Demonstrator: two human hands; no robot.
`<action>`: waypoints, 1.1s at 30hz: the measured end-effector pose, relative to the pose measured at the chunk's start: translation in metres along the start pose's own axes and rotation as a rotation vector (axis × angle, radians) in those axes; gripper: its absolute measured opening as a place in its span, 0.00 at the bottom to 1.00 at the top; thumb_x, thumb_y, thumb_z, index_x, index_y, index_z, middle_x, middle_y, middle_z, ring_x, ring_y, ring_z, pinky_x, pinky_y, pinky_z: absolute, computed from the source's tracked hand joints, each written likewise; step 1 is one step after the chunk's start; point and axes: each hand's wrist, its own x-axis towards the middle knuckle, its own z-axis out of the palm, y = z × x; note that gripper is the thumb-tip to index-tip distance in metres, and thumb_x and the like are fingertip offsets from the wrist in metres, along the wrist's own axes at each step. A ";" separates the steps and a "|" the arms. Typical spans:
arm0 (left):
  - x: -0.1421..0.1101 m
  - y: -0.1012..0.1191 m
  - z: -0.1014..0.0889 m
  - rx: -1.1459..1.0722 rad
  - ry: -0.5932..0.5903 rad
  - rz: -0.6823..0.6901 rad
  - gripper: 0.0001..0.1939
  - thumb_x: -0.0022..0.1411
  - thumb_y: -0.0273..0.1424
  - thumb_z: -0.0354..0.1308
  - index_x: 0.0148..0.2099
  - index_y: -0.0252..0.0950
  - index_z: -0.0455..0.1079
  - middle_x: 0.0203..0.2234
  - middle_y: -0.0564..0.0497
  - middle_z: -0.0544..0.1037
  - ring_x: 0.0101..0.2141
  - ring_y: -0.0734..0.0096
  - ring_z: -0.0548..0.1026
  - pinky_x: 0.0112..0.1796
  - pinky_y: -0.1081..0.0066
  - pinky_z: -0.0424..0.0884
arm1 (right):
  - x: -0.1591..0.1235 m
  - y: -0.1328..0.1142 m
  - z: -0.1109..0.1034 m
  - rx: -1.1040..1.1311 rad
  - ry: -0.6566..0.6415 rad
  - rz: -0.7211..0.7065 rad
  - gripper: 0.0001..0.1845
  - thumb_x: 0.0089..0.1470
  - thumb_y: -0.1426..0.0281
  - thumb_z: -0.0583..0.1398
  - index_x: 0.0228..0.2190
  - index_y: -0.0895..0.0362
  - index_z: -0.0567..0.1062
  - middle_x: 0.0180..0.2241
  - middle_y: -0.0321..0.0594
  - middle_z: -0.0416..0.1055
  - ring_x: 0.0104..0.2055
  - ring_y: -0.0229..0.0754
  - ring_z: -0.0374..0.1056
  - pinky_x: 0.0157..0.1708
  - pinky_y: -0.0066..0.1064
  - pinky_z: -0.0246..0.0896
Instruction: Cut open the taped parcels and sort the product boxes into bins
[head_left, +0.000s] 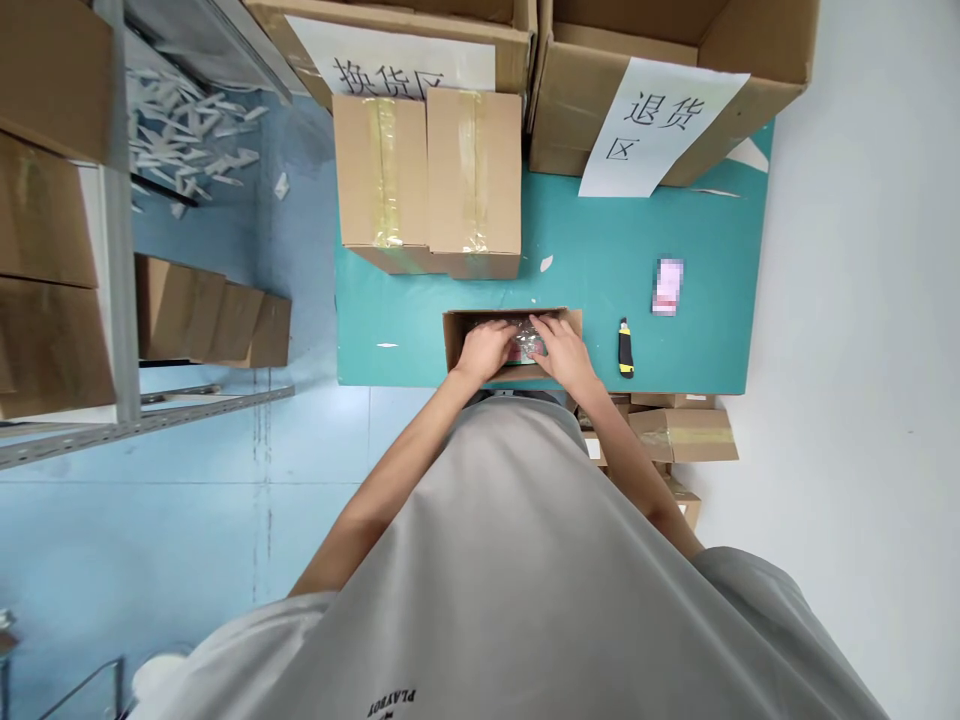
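A small cardboard box point(574, 322) stands open at the front edge of the table, right before my body. Inside it lies a package in clear crinkled plastic point(529, 340), with some pink and green showing underneath. My left hand point(486, 350) reaches in from the left, its fingers bent over the package's left side. From the right, my right hand point(564, 352) has thumb and fingers around the plastic's other side. The fingertips are partly hidden, and I cannot make out what the plastic wraps.
On the green table point(600, 250) lie a black-and-yellow box cutter point(625, 348) and a blurred pinkish item point(667, 287). Two taped cartons point(474, 170) stand behind the box. Farther back are large open boxes point(570, 110) with paper signs. Shelving point(124, 300) with cartons is at left.
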 end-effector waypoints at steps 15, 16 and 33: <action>-0.060 0.001 -0.031 -0.192 0.168 -0.042 0.23 0.76 0.32 0.62 0.69 0.37 0.76 0.62 0.40 0.82 0.62 0.47 0.80 0.64 0.52 0.76 | -0.057 0.070 -0.071 0.257 0.907 0.550 0.19 0.72 0.60 0.58 0.56 0.56 0.80 0.48 0.47 0.80 0.37 0.44 0.73 0.45 0.39 0.74; -0.059 -0.001 -0.027 -0.140 0.141 -0.061 0.24 0.75 0.30 0.63 0.70 0.36 0.75 0.63 0.38 0.81 0.62 0.46 0.80 0.64 0.51 0.76 | -0.049 0.082 -0.059 0.229 0.833 0.612 0.19 0.72 0.61 0.58 0.56 0.57 0.79 0.49 0.49 0.80 0.41 0.46 0.75 0.48 0.40 0.74; 0.036 -0.007 0.018 0.426 -0.413 -0.096 0.45 0.56 0.21 0.72 0.74 0.25 0.66 0.69 0.22 0.72 0.65 0.36 0.74 0.65 0.47 0.70 | -0.039 0.019 -0.002 0.219 0.350 0.272 0.18 0.73 0.61 0.59 0.58 0.53 0.80 0.56 0.54 0.76 0.50 0.57 0.77 0.53 0.48 0.76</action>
